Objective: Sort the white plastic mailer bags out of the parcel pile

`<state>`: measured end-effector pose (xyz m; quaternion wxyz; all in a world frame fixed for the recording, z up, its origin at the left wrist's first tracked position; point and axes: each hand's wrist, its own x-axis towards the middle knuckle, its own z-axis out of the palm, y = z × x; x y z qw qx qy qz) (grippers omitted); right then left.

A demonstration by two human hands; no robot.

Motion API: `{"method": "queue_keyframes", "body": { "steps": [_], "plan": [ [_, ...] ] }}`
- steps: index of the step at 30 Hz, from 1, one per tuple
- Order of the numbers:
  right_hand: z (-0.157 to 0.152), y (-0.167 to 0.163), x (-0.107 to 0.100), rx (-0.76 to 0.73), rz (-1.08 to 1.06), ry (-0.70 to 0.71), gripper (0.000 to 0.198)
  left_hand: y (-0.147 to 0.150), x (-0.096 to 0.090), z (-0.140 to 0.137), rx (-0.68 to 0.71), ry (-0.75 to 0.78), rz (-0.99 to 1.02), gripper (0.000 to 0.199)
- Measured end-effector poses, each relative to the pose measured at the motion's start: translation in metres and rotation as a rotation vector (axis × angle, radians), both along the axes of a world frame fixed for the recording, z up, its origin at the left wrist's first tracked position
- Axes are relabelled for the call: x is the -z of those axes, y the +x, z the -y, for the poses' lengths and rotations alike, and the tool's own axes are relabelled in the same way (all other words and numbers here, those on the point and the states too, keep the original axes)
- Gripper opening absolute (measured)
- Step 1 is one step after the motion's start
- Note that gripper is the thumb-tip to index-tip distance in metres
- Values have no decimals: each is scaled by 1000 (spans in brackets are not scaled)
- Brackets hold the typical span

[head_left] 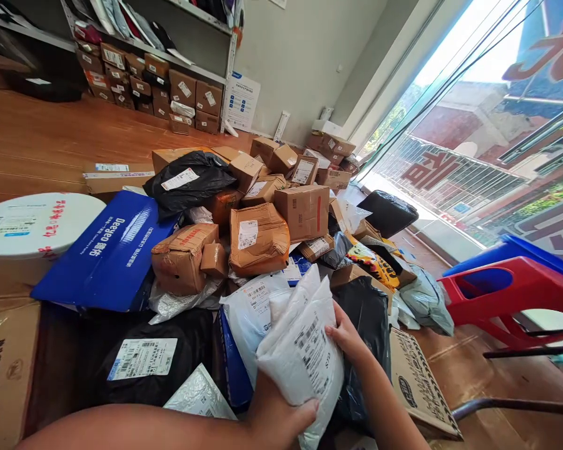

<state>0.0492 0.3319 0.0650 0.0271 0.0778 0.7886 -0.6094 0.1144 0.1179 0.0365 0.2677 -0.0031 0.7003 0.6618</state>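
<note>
Both hands hold one white poly mailer (pixel 304 356), a soft bag with a barcode label on its face, lifted above the near edge of a heap of parcels on the wooden floor (pixel 37 144). The left hand (pixel 281 419) comes in from the lower left and is closed round the mailer's lower end, thumb lying across the front of the bag. The right hand (pixel 347 337) is closed on the mailer's right edge, fingers curled onto the plastic beside the label. The bag stands between the two hands, tilted, its top end pointing away from the person.

Just behind it lies a second white mailer (pixel 251 312) with its own label, and to its right a black plastic bag (pixel 366 312). Under the left forearm rest a black bagged parcel with a white shipping label (pixel 145 359) and a small silvery pouch (pixel 199 394).

Further into the heap sit a crumpled brown taped parcel (pixel 258 237), a square cardboard box (pixel 303 211) and a dented carton (pixel 182 256). A flat blue box (pixel 107 256) lies toward the left of the heap, with a white round tub (pixel 37 225) beside it. A flattened printed carton (pixel 420 387) lies at the right near edge of the pile, next to a red plastic stool (pixel 511 294) by the window. Shelves (pixel 150 75) stacked with small cartons line the far wall.
</note>
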Motion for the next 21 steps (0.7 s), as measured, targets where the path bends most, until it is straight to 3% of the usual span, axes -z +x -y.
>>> {"method": "queue_keyframes", "body": {
  "steps": [2,4,6,9,11,12,13,14,16,18,19,21],
  "plan": [
    [15,-12,2,-59,-9,87,88,4,20,18,-52,-20,13,92],
    [29,-22,9,-41,7,159,83,-7,28,34,-168,-20,41,100],
    [37,-30,16,-2,55,183,77,-27,23,45,-158,101,87,101],
    [34,-34,23,14,170,135,72,-62,14,63,-73,221,20,78],
    [31,-34,28,52,211,114,72,-83,19,89,-96,-78,-237,53],
    [30,-33,29,78,227,122,73,-93,26,106,-94,-310,-371,45],
    [30,-31,31,98,239,148,74,-101,35,126,-44,-655,-473,40],
    [31,-29,31,126,224,200,76,-108,46,146,-24,-796,-478,34],
    [36,-24,29,224,49,392,81,-118,66,180,52,-927,-496,34],
    [42,-17,21,308,-308,612,69,-127,81,198,126,-947,-505,45],
    [45,-14,16,272,-473,688,56,-132,86,201,158,-955,-506,46],
    [51,-7,4,28,-610,729,36,-146,91,197,195,-961,-497,42]
  ]
}}
